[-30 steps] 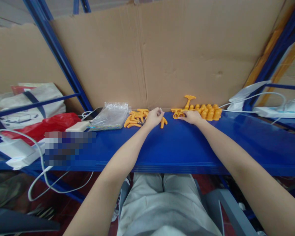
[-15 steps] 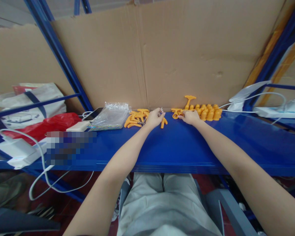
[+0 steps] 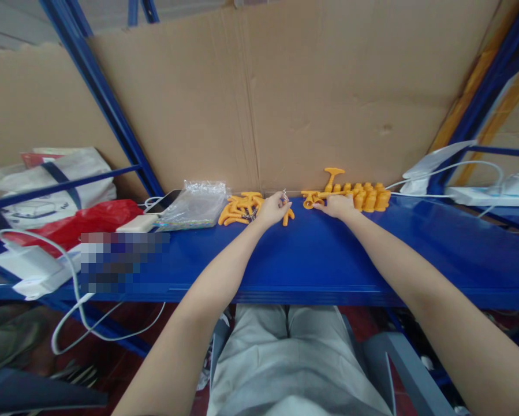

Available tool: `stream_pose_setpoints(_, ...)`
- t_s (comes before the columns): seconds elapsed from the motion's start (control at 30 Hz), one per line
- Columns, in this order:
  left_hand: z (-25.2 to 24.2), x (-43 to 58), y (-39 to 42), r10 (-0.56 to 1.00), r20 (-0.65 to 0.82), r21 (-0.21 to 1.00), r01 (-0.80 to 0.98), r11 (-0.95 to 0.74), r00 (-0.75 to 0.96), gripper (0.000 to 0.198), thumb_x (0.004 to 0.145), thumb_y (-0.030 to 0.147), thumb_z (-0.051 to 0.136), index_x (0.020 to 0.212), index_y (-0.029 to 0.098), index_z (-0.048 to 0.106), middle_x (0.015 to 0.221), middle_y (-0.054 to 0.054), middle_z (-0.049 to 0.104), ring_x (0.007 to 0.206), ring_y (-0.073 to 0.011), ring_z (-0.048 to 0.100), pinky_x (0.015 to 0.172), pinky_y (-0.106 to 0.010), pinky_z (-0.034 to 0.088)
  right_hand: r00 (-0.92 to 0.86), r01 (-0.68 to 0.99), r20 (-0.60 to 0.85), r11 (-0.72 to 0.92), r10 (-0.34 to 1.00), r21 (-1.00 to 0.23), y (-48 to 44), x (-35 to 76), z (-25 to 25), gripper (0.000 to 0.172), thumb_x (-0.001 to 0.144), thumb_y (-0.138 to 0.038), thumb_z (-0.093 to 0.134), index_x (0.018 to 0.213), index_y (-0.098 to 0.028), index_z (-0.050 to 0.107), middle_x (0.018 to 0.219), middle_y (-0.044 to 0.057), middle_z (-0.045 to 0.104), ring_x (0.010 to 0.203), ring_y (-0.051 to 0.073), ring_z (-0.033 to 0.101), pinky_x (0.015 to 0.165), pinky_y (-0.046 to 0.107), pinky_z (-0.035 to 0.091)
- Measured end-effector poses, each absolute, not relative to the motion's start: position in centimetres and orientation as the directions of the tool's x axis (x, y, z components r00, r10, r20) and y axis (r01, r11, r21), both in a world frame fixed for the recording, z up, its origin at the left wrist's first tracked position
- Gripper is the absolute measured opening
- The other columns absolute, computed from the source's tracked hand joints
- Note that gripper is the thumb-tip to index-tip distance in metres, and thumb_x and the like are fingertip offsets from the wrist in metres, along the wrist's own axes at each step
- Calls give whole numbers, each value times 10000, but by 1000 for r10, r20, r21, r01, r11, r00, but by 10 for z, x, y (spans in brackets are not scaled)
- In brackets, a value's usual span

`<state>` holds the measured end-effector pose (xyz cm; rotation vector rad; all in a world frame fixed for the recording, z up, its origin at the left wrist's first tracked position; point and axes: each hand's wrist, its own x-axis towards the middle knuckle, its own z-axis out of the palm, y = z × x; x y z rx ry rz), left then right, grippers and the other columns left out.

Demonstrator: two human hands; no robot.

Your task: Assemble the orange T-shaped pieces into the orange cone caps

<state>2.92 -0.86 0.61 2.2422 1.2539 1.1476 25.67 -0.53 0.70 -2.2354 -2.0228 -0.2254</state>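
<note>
My left hand (image 3: 273, 209) is pinched shut on a tiny silvery metal bit (image 3: 284, 197), way at the back of the blue desk (image 3: 311, 260). My right hand (image 3: 337, 205) lies fingers-down on an orange ringed piece (image 3: 310, 201); I can't tell if I'm really gripping it. I'd guess I'm partway. A batch of upright orange pieces (image 3: 367, 197) stands bunched just right of that hand and looks sorted, while a loose pile of curved orange pieces (image 3: 237, 209) beside my left hand looks untouched. A clear plastic bag (image 3: 196, 205) lies further left.
</note>
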Motion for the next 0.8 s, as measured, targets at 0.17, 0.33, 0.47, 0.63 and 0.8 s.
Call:
stream_pose_setpoints(0.17, 4, 28, -12, 862, 308, 507, 698, -506, 402, 121, 842, 156, 666, 753, 167, 584, 561, 52, 544, 527, -108, 526, 545, -213, 374, 186, 981, 196, -172, 963, -85, -3, 284, 31, 556, 907, -582, 579, 1197, -132, 729, 1210, 223, 706, 1187, 383, 642, 956, 501, 489)
stream_pose_setpoints(0.33, 3, 26, -14, 827, 255, 381, 734, -562, 501, 78, 863, 207, 658, 874, 156, 715, 723, -8, 716, 691, -155, 664, 666, -234, 487, 365, 931, 322, -334, 874, -148, -5, 318, 42, 362, 912, -303, 598, 1202, -121, 717, 1204, 238, 708, 1192, 365, 653, 981, 501, 496)
stream_pose_setpoints(0.47, 3, 26, -15, 838, 229, 364, 754, -546, 496, 171, 896, 208, 630, 1006, 175, 757, 809, -16, 769, 776, -168, 715, 757, -241, 529, 379, 925, 253, -362, 890, -112, -4, 332, 34, 335, 877, -216, 618, 1175, -105, 722, 1209, 253, 703, 1161, 358, 670, 939, 462, 526)
stream_pose_setpoints(0.63, 3, 27, -17, 837, 218, 344, 763, -547, 502, 222, 924, 210, 594, 1065, 164, 759, 853, -32, 783, 805, -173, 726, 799, -245, 538, 307, 952, 215, -303, 927, -51, 2, 334, 30, 363, 829, -191, 697, 1163, -51, 715, 1166, 268, 711, 1125, 337, 688, 897, 382, 552)
stream_pose_setpoints(0.8, 4, 28, -19, 848, 198, 321, 785, -530, 491, 265, 932, 222, 583, 1129, 159, 748, 888, -47, 786, 821, -187, 723, 796, -262, 538, 250, 967, 223, -256, 942, -2, 12, 340, 29, 344, 804, -168, 734, 1126, -45, 719, 1109, 254, 729, 1108, 339, 698, 921, 394, 548)
